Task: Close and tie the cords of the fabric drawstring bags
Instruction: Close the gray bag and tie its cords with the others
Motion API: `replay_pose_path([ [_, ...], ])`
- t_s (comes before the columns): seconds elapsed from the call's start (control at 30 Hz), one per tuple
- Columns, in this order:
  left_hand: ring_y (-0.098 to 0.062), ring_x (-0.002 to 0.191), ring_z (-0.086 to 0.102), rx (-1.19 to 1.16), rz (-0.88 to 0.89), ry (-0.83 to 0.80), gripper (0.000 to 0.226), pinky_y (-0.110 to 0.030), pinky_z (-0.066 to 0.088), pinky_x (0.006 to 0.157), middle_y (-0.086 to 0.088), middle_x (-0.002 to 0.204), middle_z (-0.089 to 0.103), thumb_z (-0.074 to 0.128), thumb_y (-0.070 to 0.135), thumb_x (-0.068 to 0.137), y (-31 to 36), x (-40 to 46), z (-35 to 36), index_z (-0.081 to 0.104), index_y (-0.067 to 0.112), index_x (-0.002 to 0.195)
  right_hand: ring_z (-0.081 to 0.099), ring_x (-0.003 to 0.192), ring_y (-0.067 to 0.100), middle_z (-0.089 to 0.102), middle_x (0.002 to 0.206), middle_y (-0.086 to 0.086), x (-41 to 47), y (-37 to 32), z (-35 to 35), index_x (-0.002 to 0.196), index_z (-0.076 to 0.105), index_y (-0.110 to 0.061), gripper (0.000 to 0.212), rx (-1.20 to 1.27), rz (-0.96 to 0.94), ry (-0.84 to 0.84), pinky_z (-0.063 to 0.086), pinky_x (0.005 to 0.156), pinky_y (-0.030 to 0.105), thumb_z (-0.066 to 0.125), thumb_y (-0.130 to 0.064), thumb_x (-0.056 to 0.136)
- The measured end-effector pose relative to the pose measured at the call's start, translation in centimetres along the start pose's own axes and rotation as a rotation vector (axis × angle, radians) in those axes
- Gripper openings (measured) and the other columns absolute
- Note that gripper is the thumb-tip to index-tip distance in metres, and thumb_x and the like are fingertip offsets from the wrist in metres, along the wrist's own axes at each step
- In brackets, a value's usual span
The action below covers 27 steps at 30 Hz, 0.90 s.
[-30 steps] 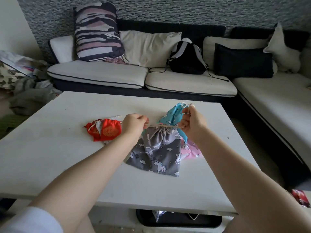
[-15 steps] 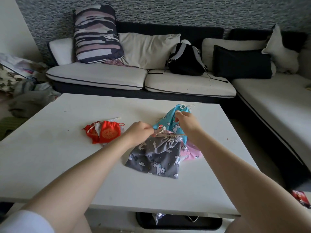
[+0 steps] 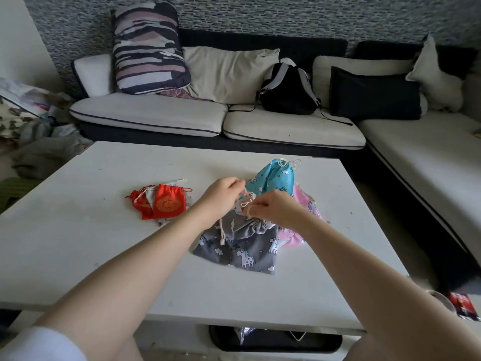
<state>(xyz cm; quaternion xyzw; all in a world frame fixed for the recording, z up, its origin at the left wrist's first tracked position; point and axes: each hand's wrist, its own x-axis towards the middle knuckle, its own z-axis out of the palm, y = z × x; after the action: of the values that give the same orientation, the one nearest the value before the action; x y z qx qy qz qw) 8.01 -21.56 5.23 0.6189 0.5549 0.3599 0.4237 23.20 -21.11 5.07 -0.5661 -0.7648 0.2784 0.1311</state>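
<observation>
The grey unicorn-print drawstring bag (image 3: 242, 246) lies on the white worktop (image 3: 78, 230), its mouth gathered shut. The left hand (image 3: 221, 196) sits at the far-left side of that mouth, fingers curled, pinching the cream cord (image 3: 247, 201). The right hand (image 3: 276, 208) is at the mouth's right side, fingers curled round the same cord, where a loop shows between the two hands. One cord end hangs down over the grey fabric. Just beyond the grey bag stands a blue bag (image 3: 273, 178), already tied; a pink bag (image 3: 304, 204) lies partly under its right side. Two red pouches (image 3: 161, 204) lie well left of it.
</observation>
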Motion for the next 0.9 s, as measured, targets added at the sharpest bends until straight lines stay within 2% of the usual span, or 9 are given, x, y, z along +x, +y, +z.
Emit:
replay_pose_path([
  [0.07,-0.007,0.045,0.028,-0.14,0.011,-0.092,0.03,-0.018,0.026,0.045,0.003,0.056,0.031,0.038,0.017,0.098,0.6,-0.3,0.2,0.056,0.011,0.075,0.037,0.05,0.01,0.042,0.053,-0.002,0.2,0.0,0.3,0.061,0.057,-0.009,0.034,0.03,0.047,0.033,0.03,0.05,0.024,0.054,-0.028,0.09],
  [0.17,-0.007,0.044,0.035,-0.157,0.067,-0.196,0.021,-0.015,0.03,0.046,0.004,0.055,0.041,0.043,0.011,0.096,0.6,-0.8,0.8,0.06,0.008,0.083,0.042,0.049,0.012,0.047,0.056,0.001,0.3,0.0,0.2,0.065,0.054,-0.009,0.038,0.262,0.209,0.097,0.036,0.047,0.02,0.043,-0.029,0.096],
  [0.27,-0.007,0.046,0.044,-0.045,0.074,-0.072,0.022,-0.02,0.037,0.051,0.009,0.051,0.051,0.054,0.018,0.092,-0.3,-0.6,1.2,0.065,0.018,0.073,0.038,0.037,0.008,0.047,0.053,0.003,-0.2,-0.1,-0.1,0.065,0.055,-0.009,0.044,0.545,0.233,0.059,0.032,0.04,0.017,0.04,-0.035,0.097],
  [0.33,-0.005,0.047,0.048,-0.005,0.059,0.012,0.016,-0.018,0.04,0.05,0.01,0.051,0.057,0.06,0.028,0.088,-0.8,-0.4,1.4,0.069,0.025,0.075,0.035,0.033,0.008,0.049,0.058,0.01,-0.3,0.2,-0.3,0.062,0.052,-0.009,0.047,0.621,0.189,0.019,0.03,0.04,0.018,0.041,-0.041,0.096],
  [0.43,-0.006,0.048,0.048,0.047,0.045,0.016,0.014,-0.02,0.038,0.051,0.007,0.046,0.054,0.059,0.032,0.088,-0.9,-0.4,2.0,0.07,0.025,0.085,0.034,0.04,0.011,0.049,0.063,0.014,-0.3,0.5,-0.6,0.065,0.049,-0.01,0.042,0.67,0.122,0.013,0.029,0.044,0.022,0.045,-0.038,0.095],
  [0.57,-0.012,0.048,0.043,-0.002,0.022,-0.047,0.016,-0.025,0.035,0.051,0.002,0.05,0.048,0.056,0.029,0.09,-0.5,-0.4,2.1,0.067,0.029,0.077,0.034,0.042,0.011,0.046,0.057,0.006,-0.4,0.5,-0.9,0.072,0.046,-0.009,0.034,0.689,0.063,0.025,0.027,0.044,0.022,0.047,-0.035,0.095],
  [0.77,-0.001,0.037,0.038,-0.095,0.031,-0.036,0.015,-0.013,0.031,0.04,0.007,0.045,0.044,0.055,0.025,0.092,0.0,-0.3,2.2,0.066,0.023,0.082,0.039,0.045,0.013,0.043,0.051,-0.002,-0.4,-0.6,-0.9,0.077,0.052,-0.01,0.04,0.653,0.155,0.147,0.034,0.045,0.023,0.051,-0.047,0.09],
  [0.83,-0.001,0.036,0.037,-0.077,0.017,-0.047,0.017,-0.016,0.03,0.041,0.01,0.04,0.044,0.053,0.026,0.092,-0.2,-0.2,2.3,0.066,0.023,0.082,0.042,0.047,0.014,0.044,0.052,-0.002,-0.3,-0.9,-1.0,0.076,0.053,-0.01,0.036,0.655,0.185,0.178,0.036,0.046,0.023,0.053,-0.044,0.09],
  [0.9,-0.005,0.04,0.037,-0.075,-0.019,-0.099,0.019,-0.021,0.028,0.046,0.008,0.044,0.043,0.052,0.026,0.092,-0.5,-0.2,2.6,0.064,0.023,0.078,0.042,0.047,0.016,0.046,0.053,0.001,0.0,-1.0,-1.1,0.077,0.054,-0.011,0.026,0.62,0.17,0.213,0.036,0.046,0.023,0.059,-0.033,0.089],
])
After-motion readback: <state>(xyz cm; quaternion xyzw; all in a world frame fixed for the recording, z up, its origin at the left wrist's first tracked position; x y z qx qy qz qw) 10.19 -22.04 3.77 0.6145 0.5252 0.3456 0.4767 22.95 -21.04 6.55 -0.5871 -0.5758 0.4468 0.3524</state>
